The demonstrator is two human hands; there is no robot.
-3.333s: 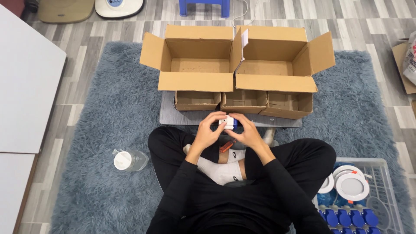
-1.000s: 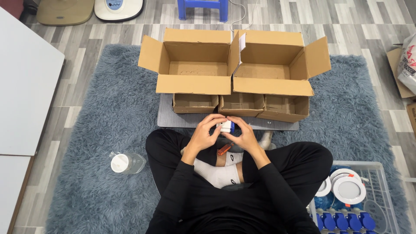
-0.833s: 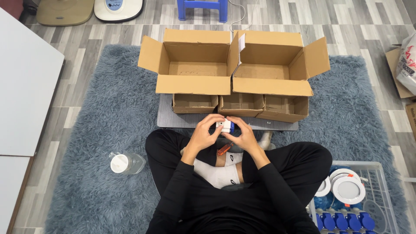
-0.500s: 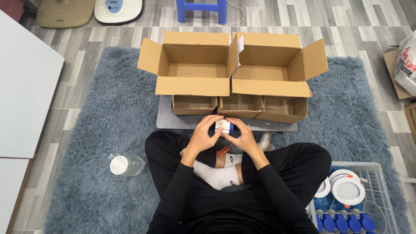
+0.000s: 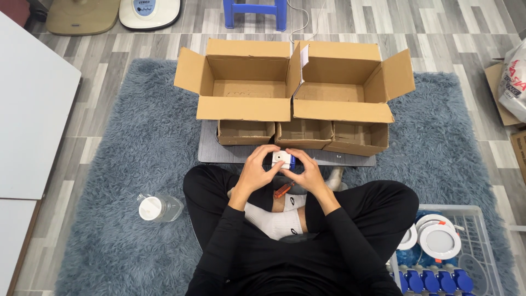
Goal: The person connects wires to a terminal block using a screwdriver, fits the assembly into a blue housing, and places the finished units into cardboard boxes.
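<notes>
Since the earlier frames our hands have barely shifted, still cupped together over our crossed legs. Going left to right: a clear plastic bottle [image 5: 159, 208] lies on the grey rug [image 5: 131, 164] beside our left knee. Our left hand [image 5: 257, 169] and right hand [image 5: 306, 172] both pinch a small white and blue device [image 5: 283, 159] between the fingertips, just in front of three small cardboard boxes [image 5: 303, 134]. An orange-handled screwdriver [image 5: 283, 189] rests on our lap beneath them. At far right, a wire basket [image 5: 482, 235] holds round white lamps [image 5: 439, 241].
</notes>
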